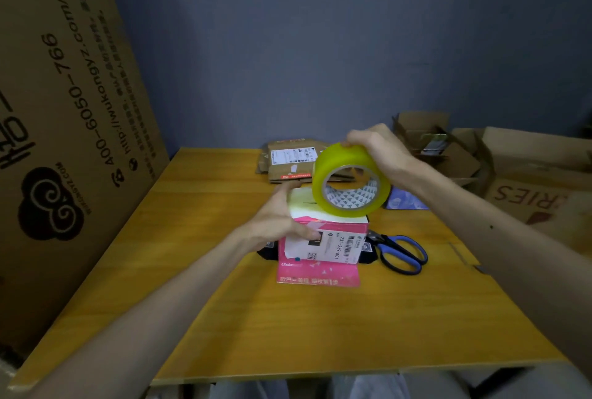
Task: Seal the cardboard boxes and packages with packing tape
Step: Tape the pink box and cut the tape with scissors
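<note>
A pink and white box (323, 248) with a shipping label stands in the middle of the wooden table (256, 318). My left hand (282, 219) presses flat against the box's left side, thumb on its front face. My right hand (371, 148) grips a large roll of yellowish clear packing tape (352, 184) from above. The roll stands on edge on the box's top, at its right end.
Blue-handled scissors (400, 251) lie right of the box. Flat brown packages (288, 161) are stacked at the table's far edge. Open cardboard boxes (448, 148) sit at the right. A tall printed carton (64, 110) leans along the left.
</note>
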